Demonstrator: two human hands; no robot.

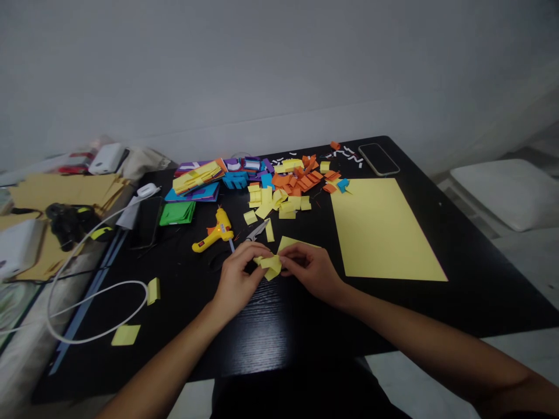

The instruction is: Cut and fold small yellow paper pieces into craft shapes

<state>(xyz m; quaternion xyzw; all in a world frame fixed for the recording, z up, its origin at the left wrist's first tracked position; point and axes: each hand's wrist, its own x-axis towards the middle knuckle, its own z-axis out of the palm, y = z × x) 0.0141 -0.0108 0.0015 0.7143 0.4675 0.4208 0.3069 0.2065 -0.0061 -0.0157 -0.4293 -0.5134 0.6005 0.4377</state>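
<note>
Between my two hands is a small folded piece of yellow paper (271, 267), raised over the near part of the black table. My left hand (240, 273) pinches it from the left, thumb and fingers together. From the other side, the fingertips of my right hand (312, 270) grip its right edge. Just behind my right hand lies a flat yellow sheet (290, 241), partly covered by the fingers. Scissors (257, 230) rest beyond my left hand, their handles largely hidden. Next to them is a yellow glue gun (217, 231).
Folded yellow pieces (279, 201) and orange pieces (301, 179) are heaped at the back. A large yellow sheet (386, 230) lies right, below a phone (379, 159). Green paper (177, 213) and a looped white cable (98, 340) are on the left. A white stool (509, 192) stands beyond the table.
</note>
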